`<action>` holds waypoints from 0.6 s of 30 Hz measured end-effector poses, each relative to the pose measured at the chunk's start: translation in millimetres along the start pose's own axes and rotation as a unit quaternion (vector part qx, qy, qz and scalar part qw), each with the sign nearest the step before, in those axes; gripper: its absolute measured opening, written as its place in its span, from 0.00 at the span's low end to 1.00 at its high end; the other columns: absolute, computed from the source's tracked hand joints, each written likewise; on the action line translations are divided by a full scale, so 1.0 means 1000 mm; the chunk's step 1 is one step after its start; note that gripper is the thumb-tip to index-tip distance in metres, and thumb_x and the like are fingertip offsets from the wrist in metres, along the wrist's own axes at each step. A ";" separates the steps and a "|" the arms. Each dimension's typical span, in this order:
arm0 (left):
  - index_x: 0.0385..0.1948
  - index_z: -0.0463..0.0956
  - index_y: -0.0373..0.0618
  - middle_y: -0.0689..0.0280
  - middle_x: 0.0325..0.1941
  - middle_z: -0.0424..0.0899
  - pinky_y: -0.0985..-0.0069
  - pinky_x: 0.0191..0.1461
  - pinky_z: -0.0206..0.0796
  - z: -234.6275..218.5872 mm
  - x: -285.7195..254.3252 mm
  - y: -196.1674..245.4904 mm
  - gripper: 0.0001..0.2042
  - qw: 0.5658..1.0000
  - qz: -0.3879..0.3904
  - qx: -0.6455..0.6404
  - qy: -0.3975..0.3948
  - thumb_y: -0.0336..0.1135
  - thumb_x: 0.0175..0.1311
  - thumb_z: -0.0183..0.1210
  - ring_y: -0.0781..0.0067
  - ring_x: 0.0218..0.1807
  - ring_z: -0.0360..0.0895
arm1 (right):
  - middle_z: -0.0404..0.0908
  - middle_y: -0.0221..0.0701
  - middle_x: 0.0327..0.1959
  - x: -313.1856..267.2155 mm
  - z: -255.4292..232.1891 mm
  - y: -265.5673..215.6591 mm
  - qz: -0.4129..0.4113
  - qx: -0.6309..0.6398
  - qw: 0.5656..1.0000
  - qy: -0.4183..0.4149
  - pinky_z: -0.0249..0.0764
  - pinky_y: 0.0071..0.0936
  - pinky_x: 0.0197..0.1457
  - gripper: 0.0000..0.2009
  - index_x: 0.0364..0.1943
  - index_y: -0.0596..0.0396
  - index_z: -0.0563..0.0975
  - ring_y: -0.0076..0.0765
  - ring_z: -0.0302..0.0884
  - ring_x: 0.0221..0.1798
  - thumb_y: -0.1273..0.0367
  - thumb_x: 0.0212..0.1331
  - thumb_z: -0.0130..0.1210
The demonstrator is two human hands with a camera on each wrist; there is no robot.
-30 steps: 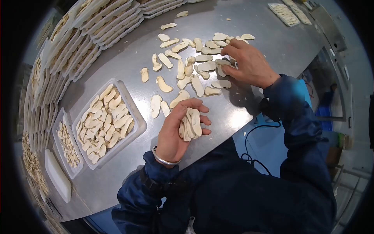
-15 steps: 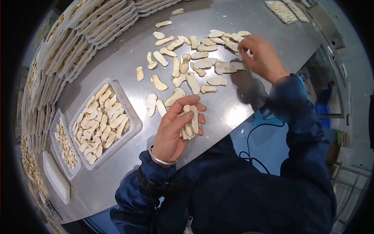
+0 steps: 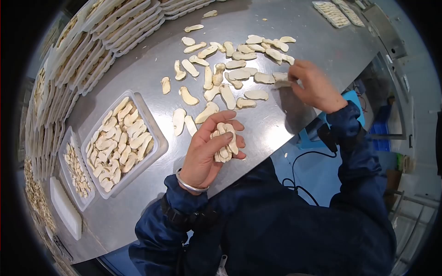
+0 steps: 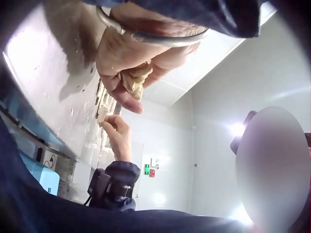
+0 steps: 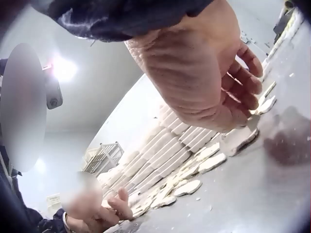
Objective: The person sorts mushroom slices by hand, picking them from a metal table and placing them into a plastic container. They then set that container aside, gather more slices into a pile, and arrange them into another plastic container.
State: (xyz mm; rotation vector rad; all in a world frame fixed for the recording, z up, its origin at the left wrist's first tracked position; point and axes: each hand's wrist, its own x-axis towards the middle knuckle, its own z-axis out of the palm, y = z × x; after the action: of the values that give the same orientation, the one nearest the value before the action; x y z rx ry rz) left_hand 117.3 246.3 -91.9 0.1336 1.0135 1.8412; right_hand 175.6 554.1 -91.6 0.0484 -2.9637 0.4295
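Right wrist view: a pale mushroom slice [image 5: 237, 141] is sitting at the fingertips of the right hand [image 5: 201, 77], thumb and fingers pinching it; whether it's touching the steel table [image 5: 233, 199] too, can't tell. Since half a second ago, that hand has been shifting nearer the body, so one more piece is apparently being picked out for gathering. Slice is looking flat, elongated, greyish-white, darker along its edge. Beyond those fingertips, loose slices [image 3: 228, 96] are lying scattered. Left hand [image 3: 200, 152] is holding a slice stack [image 3: 224, 149], thumb pressing across it, fingers curling round. Left of those fingers, well apart, a filled plastic tray [image 3: 159, 143] is standing.
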 end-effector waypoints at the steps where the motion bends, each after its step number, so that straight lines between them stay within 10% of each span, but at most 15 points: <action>1: 0.61 0.64 0.40 0.59 0.51 0.76 0.76 0.41 0.78 0.000 0.001 0.000 0.21 1.000 0.000 0.000 -0.004 0.27 0.67 0.51 0.72 0.42 0.78 | 0.73 0.40 0.33 0.001 -0.002 0.001 0.010 -0.024 0.999 0.028 0.70 0.42 0.41 0.05 0.32 0.59 0.74 0.51 0.73 0.39 0.74 0.52 0.55; 18: 0.58 0.67 0.41 0.62 0.49 0.76 0.75 0.40 0.78 -0.002 0.001 -0.001 0.17 1.000 0.001 -0.012 -0.012 0.26 0.68 0.51 0.74 0.40 0.78 | 0.75 0.39 0.37 0.063 0.036 -0.047 -0.061 0.046 0.997 0.017 0.72 0.40 0.43 0.09 0.37 0.58 0.76 0.47 0.75 0.41 0.69 0.53 0.57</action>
State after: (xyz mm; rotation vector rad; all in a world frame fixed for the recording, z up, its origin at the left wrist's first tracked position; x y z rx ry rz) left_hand 116.4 246.2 -94.5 0.1426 0.9737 1.8498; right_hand 110.4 498.3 -102.9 0.2288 -2.8853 0.5449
